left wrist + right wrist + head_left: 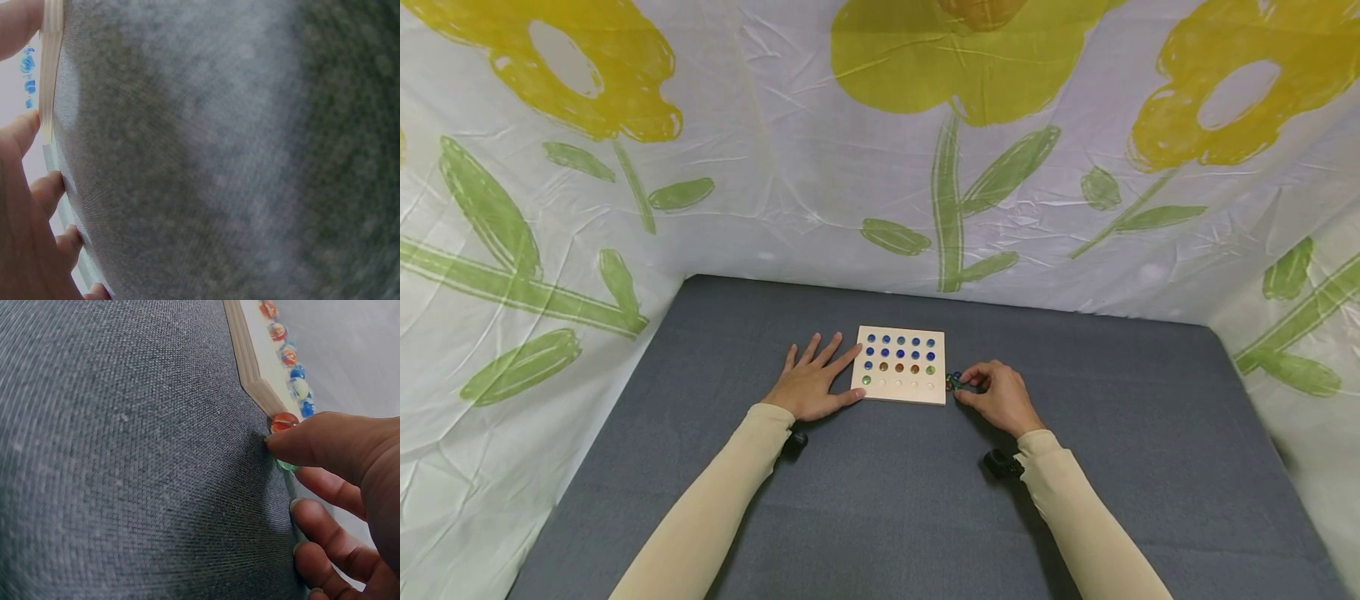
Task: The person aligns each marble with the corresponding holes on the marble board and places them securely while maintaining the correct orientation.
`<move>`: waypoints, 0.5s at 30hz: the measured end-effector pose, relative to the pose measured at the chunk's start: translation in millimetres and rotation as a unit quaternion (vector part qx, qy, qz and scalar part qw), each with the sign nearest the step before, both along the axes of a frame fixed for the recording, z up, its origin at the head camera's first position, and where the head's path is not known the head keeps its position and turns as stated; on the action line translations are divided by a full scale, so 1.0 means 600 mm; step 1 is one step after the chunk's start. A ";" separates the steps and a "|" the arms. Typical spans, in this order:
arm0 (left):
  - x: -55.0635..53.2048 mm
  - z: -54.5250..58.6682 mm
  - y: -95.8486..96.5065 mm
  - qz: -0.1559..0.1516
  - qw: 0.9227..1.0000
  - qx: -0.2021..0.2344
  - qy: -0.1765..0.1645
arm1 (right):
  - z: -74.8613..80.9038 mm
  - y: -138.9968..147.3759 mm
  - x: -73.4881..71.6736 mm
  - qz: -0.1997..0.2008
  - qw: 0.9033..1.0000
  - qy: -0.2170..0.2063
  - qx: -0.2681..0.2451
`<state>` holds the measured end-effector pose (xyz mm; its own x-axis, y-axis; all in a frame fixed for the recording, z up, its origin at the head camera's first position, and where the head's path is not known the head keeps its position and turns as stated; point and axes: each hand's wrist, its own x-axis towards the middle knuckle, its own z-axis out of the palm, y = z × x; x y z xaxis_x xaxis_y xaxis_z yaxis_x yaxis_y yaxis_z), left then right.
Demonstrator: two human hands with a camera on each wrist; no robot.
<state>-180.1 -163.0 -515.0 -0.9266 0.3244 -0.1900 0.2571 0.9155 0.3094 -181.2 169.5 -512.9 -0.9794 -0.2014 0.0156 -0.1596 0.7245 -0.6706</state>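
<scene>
A pale wooden board (898, 400) lies on the cloth with rows of round hollows. Blue marbles (901, 341) fill its two far rows; the third row mixes blue, brownish and green ones. In the near row a green marble (867, 380) sits at the left, beside bare hollows. My left hand (808, 387) lies spread, thumb and index finger touching the board's left edge. At the right edge, my right hand (1000, 398) has thumb and index finger at a small cluster of loose marbles (953, 382). An orange marble (285, 422) and a green one show by the thumb; a pinch is unclear.
A dark grey cloth (880, 500) covers the table. White hanging sheets with painted yellow flowers (970, 58) enclose its back and sides. Both wrists wear small black cameras (1002, 464).
</scene>
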 end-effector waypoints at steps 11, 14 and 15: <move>-0.001 -0.004 -0.002 0.001 1.000 -0.001 -0.003 | 0.002 0.001 0.003 0.000 1.000 -0.002 -0.001; -0.002 -0.003 -0.002 0.002 1.000 -0.002 -0.006 | 0.004 0.002 0.004 0.000 1.000 -0.002 -0.005; -0.001 -0.003 -0.002 0.002 1.000 -0.001 -0.005 | 0.005 0.002 0.004 0.001 1.000 -0.002 -0.007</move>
